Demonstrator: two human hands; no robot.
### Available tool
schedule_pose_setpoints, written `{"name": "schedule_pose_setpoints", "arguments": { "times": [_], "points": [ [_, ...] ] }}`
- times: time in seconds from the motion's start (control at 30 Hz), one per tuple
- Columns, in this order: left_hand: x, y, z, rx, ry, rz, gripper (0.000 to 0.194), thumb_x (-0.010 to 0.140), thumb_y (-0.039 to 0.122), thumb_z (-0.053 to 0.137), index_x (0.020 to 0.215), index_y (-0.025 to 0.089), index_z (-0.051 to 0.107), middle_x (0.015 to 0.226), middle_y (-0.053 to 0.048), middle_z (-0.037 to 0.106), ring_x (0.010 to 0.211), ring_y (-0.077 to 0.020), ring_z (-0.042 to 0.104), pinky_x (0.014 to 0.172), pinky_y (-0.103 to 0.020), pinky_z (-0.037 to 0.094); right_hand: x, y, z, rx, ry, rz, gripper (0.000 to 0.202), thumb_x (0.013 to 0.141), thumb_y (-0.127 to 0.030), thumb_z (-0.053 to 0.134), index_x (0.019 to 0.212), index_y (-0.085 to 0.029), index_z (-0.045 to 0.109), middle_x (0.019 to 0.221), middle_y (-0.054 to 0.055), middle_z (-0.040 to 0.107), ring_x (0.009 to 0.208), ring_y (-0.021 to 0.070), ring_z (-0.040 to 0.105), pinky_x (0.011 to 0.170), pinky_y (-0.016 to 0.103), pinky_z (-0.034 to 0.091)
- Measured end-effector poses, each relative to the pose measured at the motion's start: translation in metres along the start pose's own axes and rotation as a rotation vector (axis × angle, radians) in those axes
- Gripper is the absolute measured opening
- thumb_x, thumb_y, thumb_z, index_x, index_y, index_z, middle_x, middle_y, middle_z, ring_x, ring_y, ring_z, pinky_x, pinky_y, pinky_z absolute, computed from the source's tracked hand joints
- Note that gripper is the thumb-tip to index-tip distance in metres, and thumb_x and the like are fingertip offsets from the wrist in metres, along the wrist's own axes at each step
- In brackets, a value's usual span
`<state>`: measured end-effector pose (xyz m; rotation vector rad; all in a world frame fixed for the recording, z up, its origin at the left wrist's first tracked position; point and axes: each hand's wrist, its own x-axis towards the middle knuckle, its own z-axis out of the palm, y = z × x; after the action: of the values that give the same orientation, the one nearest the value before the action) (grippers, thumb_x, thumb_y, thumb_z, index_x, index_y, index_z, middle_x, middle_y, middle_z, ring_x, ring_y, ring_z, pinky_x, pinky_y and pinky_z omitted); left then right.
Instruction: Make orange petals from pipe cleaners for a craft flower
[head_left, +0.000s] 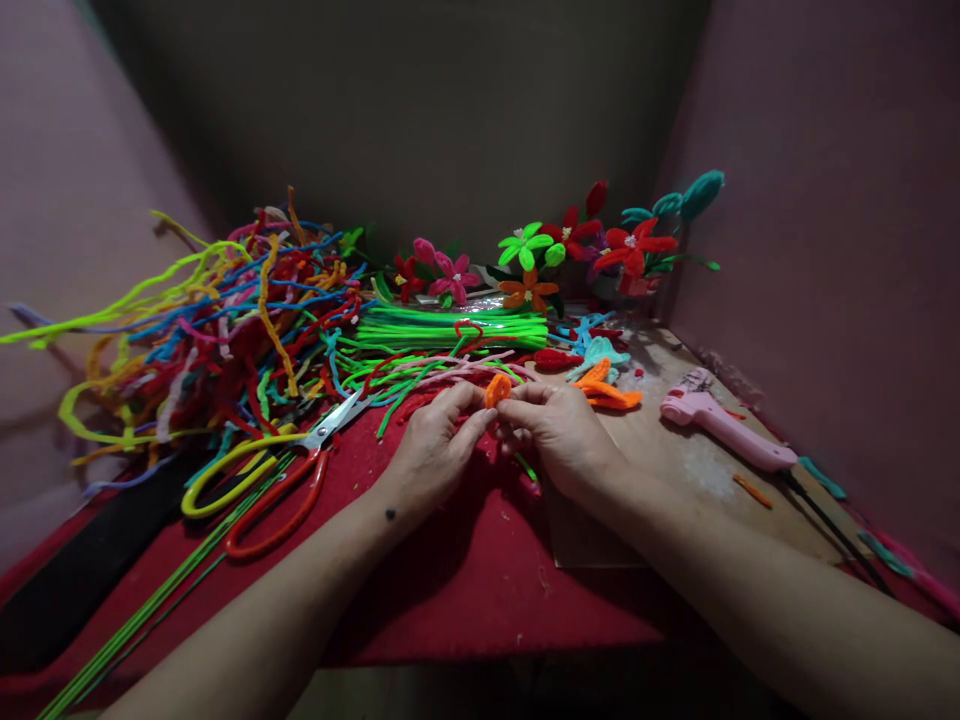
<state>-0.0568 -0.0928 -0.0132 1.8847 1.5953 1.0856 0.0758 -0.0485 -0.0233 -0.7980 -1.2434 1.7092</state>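
Note:
Between my two hands, over the front of the red cloth, is a small orange loop of fuzzy pipe cleaner [497, 391]. My left hand [442, 435] pinches it from the left with thumb and forefinger. From the right, the fingertips of my right hand [559, 430] close on its other side. Just behind my right hand lie orange petal shapes [609, 392], with a light blue piece [600, 358] behind them. Scissors [277, 470] with one yellow and one red handle rest to the left, blades partly apart.
A tangled pile of coloured pipe cleaners [247, 320] fills the back left. Green bundles [450, 328] and fuzzy flowers [527, 245] stand behind my hands. A pink glue gun [727, 425] lies on a board [675, 500] at right. Thin green stems [172, 590] cross the front left.

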Motion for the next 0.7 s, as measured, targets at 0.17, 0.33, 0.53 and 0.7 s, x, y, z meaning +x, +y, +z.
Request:
{"name": "schedule_pose_setpoints", "arguments": {
  "times": [0.17, 0.33, 0.53, 0.7],
  "points": [
    [0.0, 0.007, -0.005, -0.038, -0.069, -0.076, 0.015, 0.08, 0.026, 0.048, 0.074, 0.014, 0.055, 0.07, 0.001, 0.057, 0.066, -0.0116, 0.05, 0.065, -0.024, 0.04, 0.001, -0.011, -0.004, 0.023, 0.008, -0.098, 0.014, 0.067, -0.024, 0.065, 0.076, -0.014, 0.065, 0.062, -0.001, 0.058, 0.048, 0.0066, 0.047, 0.046, 0.021, 0.036],
    [-0.001, 0.012, -0.01, -0.246, -0.176, -0.164, 0.015, 0.077, 0.027, 0.051, 0.073, 0.013, 0.056, 0.066, 0.001, 0.057, 0.057, -0.0091, 0.049, 0.056, -0.022, 0.039, 0.005, -0.017, -0.012, -0.092, -0.097, -0.052, 0.016, 0.067, -0.029, 0.066, 0.066, -0.013, 0.062, 0.057, 0.0, 0.057, 0.046, 0.0076, 0.047, 0.046, 0.022, 0.035],
    [-0.002, 0.014, -0.014, -0.298, -0.226, -0.26, 0.015, 0.072, 0.029, 0.058, 0.071, 0.013, 0.056, 0.062, 0.001, 0.057, 0.053, -0.0085, 0.049, 0.05, -0.021, 0.037, 0.006, -0.023, -0.015, -0.324, -0.13, -0.082, 0.014, 0.067, -0.028, 0.065, 0.063, -0.015, 0.062, 0.047, -0.004, 0.048, 0.038, 0.0048, 0.035, 0.038, 0.02, 0.024],
    [-0.002, 0.014, -0.015, -0.331, -0.261, -0.28, 0.012, 0.072, 0.026, 0.056, 0.074, 0.014, 0.055, 0.061, 0.002, 0.057, 0.05, -0.0078, 0.049, 0.049, -0.02, 0.038, 0.004, -0.023, -0.013, -0.445, -0.092, -0.156, 0.015, 0.071, -0.025, 0.06, 0.06, -0.016, 0.059, 0.044, -0.005, 0.045, 0.04, 0.005, 0.034, 0.04, 0.02, 0.023]
  ]
}}
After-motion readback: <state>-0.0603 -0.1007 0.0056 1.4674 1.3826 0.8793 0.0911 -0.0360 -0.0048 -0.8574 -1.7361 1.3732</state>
